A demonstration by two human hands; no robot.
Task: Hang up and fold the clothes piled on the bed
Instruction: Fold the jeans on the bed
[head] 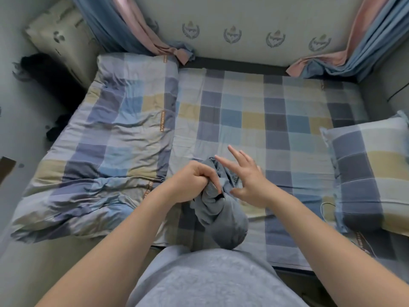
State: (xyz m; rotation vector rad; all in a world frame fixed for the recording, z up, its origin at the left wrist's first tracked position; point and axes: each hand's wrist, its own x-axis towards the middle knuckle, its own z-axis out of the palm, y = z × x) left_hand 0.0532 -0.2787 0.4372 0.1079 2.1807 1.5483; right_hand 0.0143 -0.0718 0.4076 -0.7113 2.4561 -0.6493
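We look down on a bed spread with a checked sheet (254, 111) in blue, grey and yellow squares, set against a pale padded wall panel (254, 18) stamped with a row of crests. Blue-and-pink curtains hang bunched at the far left corner (124, 25) and the far right corner (371, 34).

A folded quilt (115, 134) in the same check covers the left half of the bed, rumpled along its near edge. A matching pillow (371, 173) lies at the right edge. A beige pillow (59, 34) stands at the far left, with something dark (44, 67) just below it that we cannot make out.

Near the front middle of the bed, the left hand (192, 182) grips a grey-blue garment (223, 220), fingers curled tight round its bunched top. The rest hangs down in a rounded wad toward the person's grey top (210, 278). The right hand (247, 176) is just beside the cloth, fingers spread wide and holding nothing. We cannot tell whether it touches the fabric. Both bare forearms cross the lower view and hide part of the sheet.
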